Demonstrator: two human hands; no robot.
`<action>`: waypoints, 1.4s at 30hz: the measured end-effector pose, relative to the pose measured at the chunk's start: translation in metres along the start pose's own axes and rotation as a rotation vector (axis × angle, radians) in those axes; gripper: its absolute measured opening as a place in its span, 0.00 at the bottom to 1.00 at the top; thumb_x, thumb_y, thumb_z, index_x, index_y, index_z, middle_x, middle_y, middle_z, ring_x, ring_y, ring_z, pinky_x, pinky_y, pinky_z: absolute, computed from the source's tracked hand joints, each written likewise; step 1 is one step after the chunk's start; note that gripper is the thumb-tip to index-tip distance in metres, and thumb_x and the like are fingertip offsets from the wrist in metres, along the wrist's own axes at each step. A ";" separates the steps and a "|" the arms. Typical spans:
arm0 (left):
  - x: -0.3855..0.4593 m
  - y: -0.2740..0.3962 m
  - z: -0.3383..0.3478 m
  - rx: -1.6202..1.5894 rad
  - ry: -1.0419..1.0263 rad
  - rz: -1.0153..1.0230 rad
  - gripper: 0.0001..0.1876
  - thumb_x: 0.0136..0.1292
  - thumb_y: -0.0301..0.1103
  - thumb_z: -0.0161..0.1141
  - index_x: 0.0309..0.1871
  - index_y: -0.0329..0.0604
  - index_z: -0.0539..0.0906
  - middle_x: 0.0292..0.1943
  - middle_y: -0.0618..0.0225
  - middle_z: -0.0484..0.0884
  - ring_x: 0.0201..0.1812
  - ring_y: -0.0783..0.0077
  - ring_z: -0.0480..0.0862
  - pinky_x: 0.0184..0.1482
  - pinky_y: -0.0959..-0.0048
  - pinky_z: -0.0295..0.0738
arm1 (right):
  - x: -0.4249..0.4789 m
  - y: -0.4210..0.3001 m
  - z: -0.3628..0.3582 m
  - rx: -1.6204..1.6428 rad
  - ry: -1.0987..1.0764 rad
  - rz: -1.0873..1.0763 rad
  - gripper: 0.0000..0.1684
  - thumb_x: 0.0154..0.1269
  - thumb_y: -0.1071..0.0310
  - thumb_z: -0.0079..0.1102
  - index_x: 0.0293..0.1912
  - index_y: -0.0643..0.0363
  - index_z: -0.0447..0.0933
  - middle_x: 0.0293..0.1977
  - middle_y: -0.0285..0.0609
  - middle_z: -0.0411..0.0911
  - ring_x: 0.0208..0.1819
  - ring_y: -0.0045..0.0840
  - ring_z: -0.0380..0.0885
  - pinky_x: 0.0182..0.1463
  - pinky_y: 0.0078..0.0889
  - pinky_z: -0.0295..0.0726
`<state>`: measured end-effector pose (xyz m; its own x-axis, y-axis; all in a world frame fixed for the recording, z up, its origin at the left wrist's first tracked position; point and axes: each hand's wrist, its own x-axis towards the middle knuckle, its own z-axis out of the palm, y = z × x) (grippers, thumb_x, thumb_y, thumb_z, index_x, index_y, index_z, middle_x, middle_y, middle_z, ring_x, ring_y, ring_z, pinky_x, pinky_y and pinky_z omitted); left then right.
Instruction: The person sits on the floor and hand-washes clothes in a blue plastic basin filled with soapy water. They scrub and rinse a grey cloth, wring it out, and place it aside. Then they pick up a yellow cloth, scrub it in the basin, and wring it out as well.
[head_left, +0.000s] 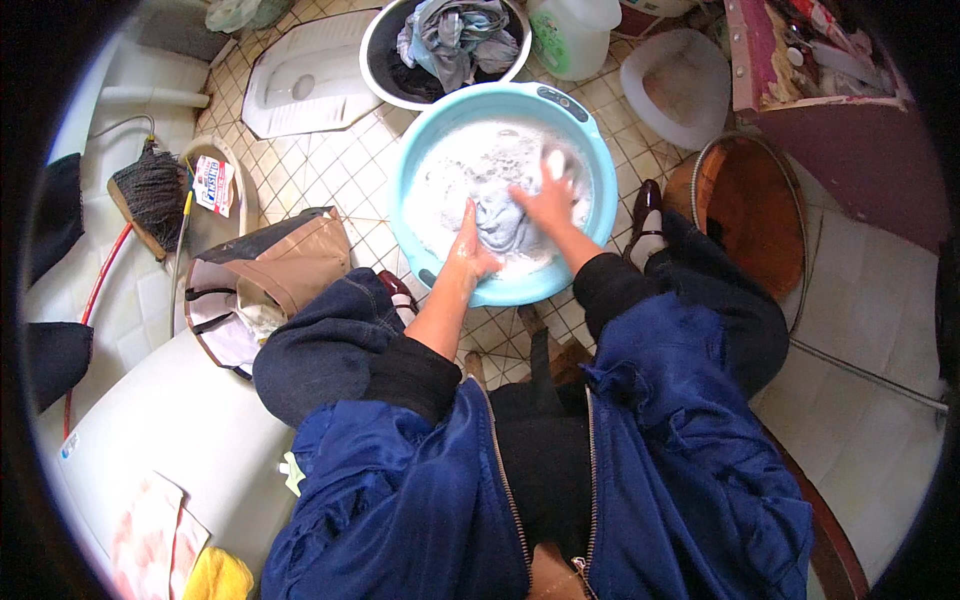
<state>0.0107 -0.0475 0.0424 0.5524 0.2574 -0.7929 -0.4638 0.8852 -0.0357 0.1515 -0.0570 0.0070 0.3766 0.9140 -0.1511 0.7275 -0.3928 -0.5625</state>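
A light-blue plastic basin (400, 217) of white, sudsy water stands on the tiled floor between my feet. Grey-blue wet cloth (504, 221) bulges up through the foam in it. My left hand (471, 251) is at the cloth's left side, wet, with thumb and fingers spread. At the upper right of the cloth is my right hand (547, 201), its fingers apart and partly in the suds; a small white object (556, 163) shows at its fingertips. Neither hand is closed around the cloth.
Behind the basin stands a white-rimmed tub (369, 60) with wet clothes, beside a squat toilet (304, 86) and a plastic jug (574, 41). A paper bag (300, 255) and mop head (150, 191) are at left. At right are a whitish basin (634, 90) and a brown bucket (757, 217).
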 end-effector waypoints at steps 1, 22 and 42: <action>0.000 0.001 0.005 0.023 0.048 0.022 0.36 0.57 0.65 0.45 0.60 0.47 0.67 0.56 0.57 0.71 0.58 0.56 0.69 0.61 0.51 0.58 | -0.007 -0.008 0.004 0.025 -0.150 0.081 0.28 0.47 0.62 0.62 0.50 0.58 0.71 0.43 0.53 0.73 0.46 0.44 0.72 0.52 0.42 0.68; 0.020 0.005 -0.023 -0.012 -0.010 0.158 0.24 0.63 0.46 0.52 0.57 0.40 0.69 0.53 0.59 0.73 0.54 0.58 0.73 0.55 0.54 0.67 | 0.003 0.006 -0.009 0.087 0.326 0.057 0.32 0.47 0.58 0.62 0.51 0.61 0.66 0.48 0.49 0.69 0.50 0.42 0.69 0.52 0.44 0.68; -0.006 0.031 0.008 0.476 -0.095 0.212 0.17 0.62 0.37 0.53 0.51 0.37 0.73 0.44 0.59 0.78 0.43 0.67 0.79 0.46 0.68 0.77 | -0.031 -0.037 -0.034 1.095 -0.460 0.574 0.34 0.60 0.35 0.41 0.40 0.59 0.74 0.42 0.48 0.75 0.48 0.35 0.73 0.48 0.36 0.71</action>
<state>-0.0013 -0.0184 0.0512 0.5513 0.4645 -0.6931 -0.2188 0.8821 0.4171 0.1324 -0.0748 0.0601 0.0883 0.6821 -0.7259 -0.3888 -0.6473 -0.6556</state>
